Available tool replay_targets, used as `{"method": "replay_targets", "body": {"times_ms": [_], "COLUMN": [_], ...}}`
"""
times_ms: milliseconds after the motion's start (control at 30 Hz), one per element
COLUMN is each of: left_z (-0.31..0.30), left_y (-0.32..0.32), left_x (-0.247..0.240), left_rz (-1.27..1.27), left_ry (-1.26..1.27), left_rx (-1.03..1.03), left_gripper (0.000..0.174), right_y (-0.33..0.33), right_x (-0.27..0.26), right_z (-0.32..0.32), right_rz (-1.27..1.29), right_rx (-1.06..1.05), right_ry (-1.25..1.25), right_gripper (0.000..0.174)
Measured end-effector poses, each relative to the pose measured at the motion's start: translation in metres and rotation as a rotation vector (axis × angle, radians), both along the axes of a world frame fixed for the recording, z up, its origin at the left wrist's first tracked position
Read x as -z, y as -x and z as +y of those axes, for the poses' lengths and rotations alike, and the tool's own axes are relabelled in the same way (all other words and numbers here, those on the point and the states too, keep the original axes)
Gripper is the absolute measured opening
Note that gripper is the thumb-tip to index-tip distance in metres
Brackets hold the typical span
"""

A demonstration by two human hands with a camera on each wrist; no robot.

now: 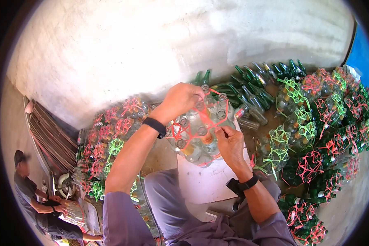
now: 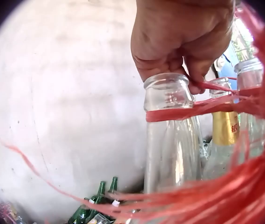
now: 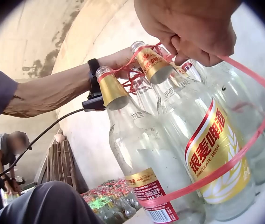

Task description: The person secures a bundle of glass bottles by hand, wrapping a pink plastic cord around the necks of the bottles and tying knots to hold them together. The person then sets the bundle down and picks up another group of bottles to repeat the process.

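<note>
A cluster of clear glass beer bottles (image 1: 194, 149) stands upright on a white board (image 1: 205, 184) before me. Red plastic string (image 2: 170, 115) winds around their necks, and another strand (image 3: 207, 179) loops around the bodies, across a gold and red label. At the far side of the cluster, my left hand (image 1: 183, 100) pinches string just behind a bottle's rim (image 2: 167, 79). My right hand (image 1: 230, 145), at the near right of the necks, has curled fingers gripping a strand (image 3: 249, 71) that trails off to the right in the right wrist view.
Loose green and clear bottles (image 1: 254, 98) lie along the wall (image 1: 233, 37). Bundles tied in red and green string crowd the right (image 1: 303, 123) and left (image 1: 115, 127). Another person (image 1: 33, 197) works at the far left, near long thin rods (image 1: 55, 135).
</note>
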State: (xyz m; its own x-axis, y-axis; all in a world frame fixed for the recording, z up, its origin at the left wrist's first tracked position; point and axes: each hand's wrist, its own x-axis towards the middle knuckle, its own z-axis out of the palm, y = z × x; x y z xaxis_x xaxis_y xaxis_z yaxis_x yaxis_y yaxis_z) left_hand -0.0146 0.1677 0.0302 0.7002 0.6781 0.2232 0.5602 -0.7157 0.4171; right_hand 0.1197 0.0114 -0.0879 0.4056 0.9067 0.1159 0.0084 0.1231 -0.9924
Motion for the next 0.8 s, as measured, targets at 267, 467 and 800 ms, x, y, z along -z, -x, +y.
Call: {"method": "replay_targets", "body": {"times_ms": [267,467,800], "left_z": [0.014,-0.003,-0.117], "left_y": [0.001,0.008,0.011], "left_x": [0.009,-0.002,0.013], "left_rz": [0.19,0.146,0.13], "left_ry": [0.047,0.043,-0.29], "left_rx": [-0.047,0.024,-0.025], "left_gripper": [0.017,0.019,0.07], "right_y": [-0.007,-0.02,-0.019], "right_x": [-0.007,-0.003,-0.011], "right_z": [-0.01,-0.026,-0.034], "right_rz": [0.062,0.119,0.092], "right_rx": [0.007,-0.048,-0.129], "right_ry": [0.022,0.042,0.053], "right_gripper": [0.028,0.038,0.043]}}
